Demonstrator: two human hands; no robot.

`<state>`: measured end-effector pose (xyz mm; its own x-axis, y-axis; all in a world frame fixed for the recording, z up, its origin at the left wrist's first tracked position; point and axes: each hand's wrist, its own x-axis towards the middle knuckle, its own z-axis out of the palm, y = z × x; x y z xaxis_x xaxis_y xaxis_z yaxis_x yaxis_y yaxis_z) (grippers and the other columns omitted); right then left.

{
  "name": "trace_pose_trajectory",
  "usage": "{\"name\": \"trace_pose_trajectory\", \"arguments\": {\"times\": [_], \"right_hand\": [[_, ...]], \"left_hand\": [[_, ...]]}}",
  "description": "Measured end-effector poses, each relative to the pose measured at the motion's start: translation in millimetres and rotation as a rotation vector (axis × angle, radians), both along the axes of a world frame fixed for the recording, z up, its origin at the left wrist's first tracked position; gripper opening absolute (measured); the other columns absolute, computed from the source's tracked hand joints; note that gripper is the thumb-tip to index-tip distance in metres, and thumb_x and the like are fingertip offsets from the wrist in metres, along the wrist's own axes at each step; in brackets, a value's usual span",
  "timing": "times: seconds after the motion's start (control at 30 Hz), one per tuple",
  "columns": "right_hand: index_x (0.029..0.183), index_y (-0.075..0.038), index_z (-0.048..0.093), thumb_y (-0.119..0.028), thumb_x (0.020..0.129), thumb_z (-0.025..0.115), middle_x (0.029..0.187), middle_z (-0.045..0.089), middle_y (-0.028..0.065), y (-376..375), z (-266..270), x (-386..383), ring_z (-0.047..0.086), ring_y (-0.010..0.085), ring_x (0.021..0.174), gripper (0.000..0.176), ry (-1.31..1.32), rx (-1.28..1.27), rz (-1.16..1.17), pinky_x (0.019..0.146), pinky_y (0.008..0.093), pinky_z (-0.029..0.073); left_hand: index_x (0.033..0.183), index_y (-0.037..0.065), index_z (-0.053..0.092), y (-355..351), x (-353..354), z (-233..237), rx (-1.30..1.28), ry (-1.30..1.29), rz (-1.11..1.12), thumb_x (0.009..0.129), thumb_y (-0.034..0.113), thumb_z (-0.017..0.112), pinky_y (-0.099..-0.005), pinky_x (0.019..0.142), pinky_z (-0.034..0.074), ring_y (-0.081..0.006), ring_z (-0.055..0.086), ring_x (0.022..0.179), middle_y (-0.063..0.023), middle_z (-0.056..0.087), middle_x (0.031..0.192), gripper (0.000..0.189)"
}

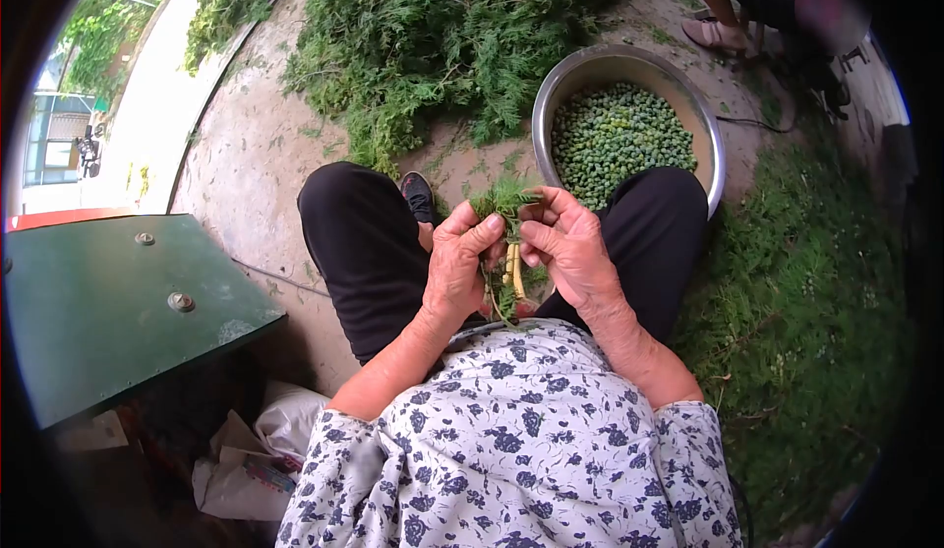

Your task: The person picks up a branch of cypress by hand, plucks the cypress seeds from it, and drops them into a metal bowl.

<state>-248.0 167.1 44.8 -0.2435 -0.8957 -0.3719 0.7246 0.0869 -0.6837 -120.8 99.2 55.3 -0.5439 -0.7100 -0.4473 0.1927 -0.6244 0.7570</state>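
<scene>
A feathery green evergreen sprig (505, 197) is between my two hands, above my lap. My left hand (455, 261) is closed, thumb and fingers pinching the sprig from its left side. On the other side, my right hand (578, 255) is also closed, its thumb and forefinger pinched at the sprig's edge. Just below the fingers are two pale yellow strips (513, 269) whose kind I cannot make out. By my right knee stands a wide metal basin (540, 125), holding a heap of small round green cones (619, 140).
A large pile of cut evergreen branches (423, 46) lies ahead, and another branch pile (796, 351) is on the right. A green-topped box or table (118, 302) is at left, with a white sack (290, 420) below. Another person's foot (716, 34) shows at upper right.
</scene>
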Motion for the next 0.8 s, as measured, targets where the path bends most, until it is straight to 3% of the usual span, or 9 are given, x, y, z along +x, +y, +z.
{"name": "trace_pose_trajectory", "arguments": {"times": [0.07, 0.13, 0.2, 0.27, 0.33, 0.47, 0.67, 0.73, 0.8], "right_hand": [[0.11, 0.001, 0.049, -0.001, 0.082, 0.061, 0.083, 0.056, 0.0037, 2.0, 3.9, -16.0, 0.053, 0.0086, 0.064, 0.031, -0.182, -0.09, -0.005, 0.053, 0.0192, 0.043], [0.104, 0.003, 0.055, -0.003, 0.083, 0.059, 0.081, 0.057, 0.004, 5.2, 5.4, -39.1, 0.053, 0.0092, 0.065, 0.022, -0.002, -0.099, -0.111, 0.055, 0.021, 0.044], [0.097, 0.004, 0.059, 0.001, 0.082, 0.056, 0.084, 0.059, 0.0038, 7.9, 8.8, -63.8, 0.053, 0.0085, 0.067, 0.015, 0.354, -0.041, -0.271, 0.06, 0.0207, 0.044], [0.099, 0.001, 0.06, 0.002, 0.078, 0.055, 0.103, 0.056, 0.0081, 16.1, 3.9, -96.5, 0.055, 0.0169, 0.094, 0.022, 0.975, 0.032, -0.324, 0.084, 0.0294, 0.043], [0.102, -0.003, 0.06, 0.001, 0.079, 0.056, 0.114, 0.052, 0.0104, 19.6, 16.9, -108.0, 0.05, 0.0238, 0.108, 0.024, 1.501, 0.298, -0.426, 0.092, 0.0331, 0.039], [0.103, -0.005, 0.061, -0.006, 0.078, 0.062, 0.116, 0.052, 0.0107, 16.0, 19.1, -99.3, 0.049, 0.0255, 0.11, 0.025, 1.549, 0.297, -0.439, 0.094, 0.0342, 0.038], [0.111, -0.006, 0.056, -0.014, 0.073, 0.07, 0.114, 0.054, 0.0099, -11.0, 7.2, -44.7, 0.051, 0.022, 0.107, 0.042, 0.905, -0.192, 0.106, 0.092, 0.0306, 0.04], [0.106, -0.003, 0.059, -0.017, 0.074, 0.07, 0.103, 0.059, 0.0084, -14.9, -1.0, -36.1, 0.055, 0.0175, 0.097, 0.036, 0.789, -0.227, 0.084, 0.085, 0.0288, 0.043], [0.095, 0.0, 0.063, -0.016, 0.077, 0.068, 0.085, 0.06, 0.004, -15.8, -5.3, -36.3, 0.056, 0.0138, 0.078, 0.025, 0.933, -0.103, 0.203, 0.073, 0.0272, 0.044]], "left_hand": [[0.095, 0.006, 0.056, -7.4, 7.8, -14.3, 0.099, 0.102, 0.046, 0.084, 0.016, 0.06, -0.0225, 0.054, 0.036, -0.0069, 0.034, 0.048, 0.0036, 0.045, 0.06, 0.016], [0.093, 0.007, 0.053, -9.3, 8.4, -6.7, 0.054, 0.093, 0.072, 0.086, 0.019, 0.056, -0.0251, 0.057, 0.035, -0.0071, 0.031, 0.046, 0.0039, 0.04, 0.056, 0.014], [0.093, 0.008, 0.052, -10.2, 10.1, -10.6, 0.077, 0.133, 0.076, 0.087, 0.02, 0.054, -0.0251, 0.056, 0.034, -0.0069, 0.03, 0.045, 0.0046, 0.038, 0.054, 0.014], [0.092, 0.008, 0.051, -11.7, 9.7, -11.4, 0.099, 0.177, 0.078, 0.088, 0.021, 0.052, -0.0251, 0.056, 0.033, -0.0067, 0.029, 0.044, 0.0052, 0.036, 0.053, 0.014], [0.093, 0.008, 0.05, -12.3, 9.3, -9.5, 0.086, 0.215, 0.046, 0.088, 0.021, 0.05, -0.0249, 0.054, 0.031, -0.0066, 0.028, 0.041, 0.0061, 0.035, 0.051, 0.014], [0.096, 0.008, 0.05, -13.5, 8.3, -13.6, 0.071, 0.27, 0.012, 0.088, 0.021, 0.048, -0.0246, 0.053, 0.031, -0.0067, 0.028, 0.038, 0.0064, 0.033, 0.049, 0.016], [0.101, 0.005, 0.049, -11.4, 3.5, -8.0, 0.151, 0.32, -0.081, 0.087, 0.021, 0.048, -0.0239, 0.05, 0.029, -0.0065, 0.028, 0.037, 0.0062, 0.032, 0.047, 0.021], [0.102, 0.004, 0.049, -9.9, 4.0, -7.2, 0.195, 0.292, -0.087, 0.088, 0.021, 0.047, -0.0235, 0.05, 0.029, -0.0063, 0.028, 0.037, 0.006, 0.033, 0.047, 0.023], [0.102, 0.004, 0.05, -8.9, 4.4, -6.7, 0.206, 0.279, -0.09, 0.086, 0.022, 0.051, -0.0233, 0.05, 0.03, -0.0059, 0.028, 0.038, 0.0062, 0.033, 0.048, 0.024]]}}
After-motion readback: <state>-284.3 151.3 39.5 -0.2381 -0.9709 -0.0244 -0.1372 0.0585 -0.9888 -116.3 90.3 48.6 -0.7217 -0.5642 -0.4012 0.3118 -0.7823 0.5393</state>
